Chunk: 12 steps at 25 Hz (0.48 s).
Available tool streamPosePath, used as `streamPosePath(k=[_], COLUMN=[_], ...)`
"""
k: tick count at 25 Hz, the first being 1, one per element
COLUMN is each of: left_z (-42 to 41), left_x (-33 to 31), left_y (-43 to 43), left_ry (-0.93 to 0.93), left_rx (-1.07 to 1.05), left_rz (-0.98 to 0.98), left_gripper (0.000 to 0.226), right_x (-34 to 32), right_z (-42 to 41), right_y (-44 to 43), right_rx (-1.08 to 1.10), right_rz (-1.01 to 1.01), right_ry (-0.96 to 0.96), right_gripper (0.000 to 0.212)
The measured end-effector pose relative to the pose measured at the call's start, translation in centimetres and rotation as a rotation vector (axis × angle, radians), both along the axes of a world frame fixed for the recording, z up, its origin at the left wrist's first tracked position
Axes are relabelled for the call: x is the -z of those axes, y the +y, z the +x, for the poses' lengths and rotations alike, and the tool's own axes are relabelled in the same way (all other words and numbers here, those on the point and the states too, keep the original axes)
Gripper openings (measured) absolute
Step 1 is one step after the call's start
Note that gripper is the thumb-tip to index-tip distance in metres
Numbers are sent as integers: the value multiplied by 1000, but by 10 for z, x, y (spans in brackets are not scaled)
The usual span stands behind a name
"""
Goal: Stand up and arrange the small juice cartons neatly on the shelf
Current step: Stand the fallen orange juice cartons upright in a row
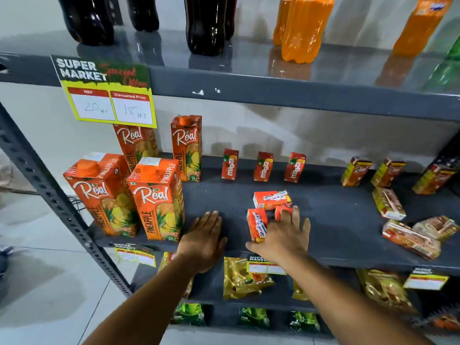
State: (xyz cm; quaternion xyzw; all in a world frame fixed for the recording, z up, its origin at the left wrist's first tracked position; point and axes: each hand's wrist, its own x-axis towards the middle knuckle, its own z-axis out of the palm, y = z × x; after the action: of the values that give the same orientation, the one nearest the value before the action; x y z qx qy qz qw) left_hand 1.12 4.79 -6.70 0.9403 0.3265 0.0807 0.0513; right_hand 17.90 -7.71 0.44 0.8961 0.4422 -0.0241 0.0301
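Note:
Three small red Maaza cartons (263, 166) stand upright in a row at the back of the dark grey middle shelf (336, 220). Three more lie in a cluster mid-shelf: one flat (271, 199), one tilted at the front (257, 224), and one (282, 210) mostly hidden by my fingers. My right hand (283, 235) rests over the front two, thumb beside the tilted carton, fingers on the hidden one. My left hand (202, 239) lies flat and open on the bare shelf to their left. At the right, small yellow-red cartons (356, 171) stand at the back and several lie toppled (388, 204).
Tall orange Real pineapple cartons (156, 197) stand at the shelf's left. A price tag (107, 93) hangs from the upper shelf, which holds dark and orange soda bottles (298, 26). Gold snack packets (244, 277) lie on the shelf below. The rack's perforated post (57, 195) runs down the left.

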Motion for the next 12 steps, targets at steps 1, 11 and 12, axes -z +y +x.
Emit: streamPosePath(k=[1,11,12], left_z=[2,-4,-3], left_x=[1,5,3], left_y=[8,3,2], left_ry=[-8,8,11], left_rx=[-22,29,22], left_rz=[-22,81,88], left_gripper=[67,66,66], right_x=[0,-62,-66], right_z=[4,23,23], right_y=[9,29,36], right_rx=[-15,-405,-564], right_rz=[-11,-45,-54], right_ry=[-10,-178,-236], right_gripper=[103,49,45])
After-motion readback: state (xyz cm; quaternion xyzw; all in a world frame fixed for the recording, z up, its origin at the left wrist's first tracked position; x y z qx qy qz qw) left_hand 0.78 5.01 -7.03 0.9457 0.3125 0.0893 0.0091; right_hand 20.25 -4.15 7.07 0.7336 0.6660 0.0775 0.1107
